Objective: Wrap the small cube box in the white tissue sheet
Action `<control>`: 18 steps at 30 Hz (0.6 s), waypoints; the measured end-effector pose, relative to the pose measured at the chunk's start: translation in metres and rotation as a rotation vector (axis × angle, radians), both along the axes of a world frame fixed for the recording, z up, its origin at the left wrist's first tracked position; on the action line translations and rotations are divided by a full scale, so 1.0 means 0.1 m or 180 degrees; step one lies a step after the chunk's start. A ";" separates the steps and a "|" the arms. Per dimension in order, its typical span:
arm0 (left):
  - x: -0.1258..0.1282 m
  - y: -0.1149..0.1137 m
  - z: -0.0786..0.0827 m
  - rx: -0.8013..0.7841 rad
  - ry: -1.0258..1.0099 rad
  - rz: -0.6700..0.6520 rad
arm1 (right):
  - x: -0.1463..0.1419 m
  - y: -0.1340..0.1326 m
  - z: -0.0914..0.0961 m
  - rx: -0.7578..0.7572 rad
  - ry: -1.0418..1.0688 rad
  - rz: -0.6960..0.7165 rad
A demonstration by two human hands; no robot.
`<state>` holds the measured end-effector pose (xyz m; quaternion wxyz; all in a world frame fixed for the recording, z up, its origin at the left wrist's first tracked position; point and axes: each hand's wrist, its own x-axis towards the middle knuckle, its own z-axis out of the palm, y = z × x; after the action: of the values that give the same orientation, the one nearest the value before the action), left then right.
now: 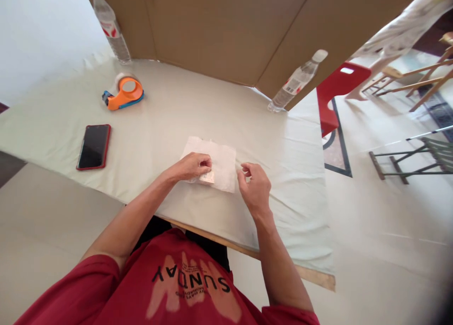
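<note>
A thin white sheet [223, 166], like tissue or soft wrap, lies flat on the cloth-covered table before me. On its near left part is a small pale box-like block [207, 177] with faint marks on top. My left hand [194, 166] is closed with thumb and fingers on this block, covering part of it. Just off the sheet's right edge, my right hand [255, 187] is open, its fingers bent and a gap between thumb and forefinger. Nothing shows in it.
An orange and blue tape dispenser [126, 92] and a red-cased phone [94, 147] lie at left. Two plastic bottles, one left [112, 29] and one right [296, 82], stand by a cardboard panel [219, 27]. Beyond the table's right side are a red chair [327, 98] and a folding stool [435, 155].
</note>
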<state>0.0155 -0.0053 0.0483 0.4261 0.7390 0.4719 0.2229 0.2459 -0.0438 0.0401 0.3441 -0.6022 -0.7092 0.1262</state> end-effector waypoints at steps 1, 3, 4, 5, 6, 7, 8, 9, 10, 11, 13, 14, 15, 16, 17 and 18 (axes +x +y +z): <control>0.00 0.01 0.00 -0.0003 0.0020 -0.0011 | -0.06 -0.05 0.04 0.0166 -0.0042 0.0240; 0.00 0.02 0.00 -0.0031 0.0115 -0.0010 | -0.23 -0.14 0.09 0.0266 -0.0228 0.0951; 0.00 0.03 0.01 -0.0038 0.0194 0.0013 | -0.32 -0.17 0.10 0.0228 -0.0384 0.1275; -0.02 0.02 0.02 -0.0006 0.0280 0.0082 | -0.40 -0.18 0.09 0.0176 -0.0542 0.1471; -0.05 0.00 0.02 0.0065 0.0357 0.0207 | -0.46 -0.18 0.07 0.0131 -0.0674 0.1548; -0.09 -0.02 0.03 0.0157 0.0415 0.0395 | -0.51 -0.17 0.05 0.0097 -0.0780 0.1578; -0.14 -0.06 0.03 0.0252 0.0450 0.0645 | -0.53 -0.16 0.02 0.0080 -0.0856 0.1574; -0.21 -0.11 0.03 0.0331 0.0473 0.0935 | -0.54 -0.14 0.00 0.0078 -0.0909 0.1576; -0.28 -0.17 0.03 0.0348 0.0497 0.1244 | -0.54 -0.13 -0.01 0.0085 -0.0954 0.1600; -0.35 -0.24 0.02 0.0293 0.0555 0.1529 | -0.54 -0.12 -0.02 0.0097 -0.1008 0.1633; -0.48 -0.36 -0.01 0.0098 0.0742 0.1924 | -0.54 -0.10 -0.03 0.0147 -0.1150 0.1653; -0.53 -0.41 -0.02 -0.0021 0.0827 0.2014 | -0.55 -0.10 -0.02 0.0175 -0.1234 0.1633; -0.56 -0.45 -0.03 -0.0110 0.0896 0.2057 | -0.56 -0.09 -0.02 0.0200 -0.1323 0.1602; -0.58 -0.48 -0.04 -0.0199 0.0924 0.2066 | -0.58 -0.09 -0.01 0.0220 -0.1406 0.1570; -0.58 -0.50 -0.05 -0.0292 0.0925 0.2054 | -0.60 -0.09 -0.01 0.0230 -0.1477 0.1543; -0.56 -0.50 -0.05 -0.0384 0.0904 0.2042 | -0.61 -0.08 0.00 0.0230 -0.1531 0.1529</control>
<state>-0.0407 -0.0551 0.0435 0.3075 0.5504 0.7467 0.2121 0.1845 -0.0521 0.0398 0.1486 -0.4180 -0.8956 0.0327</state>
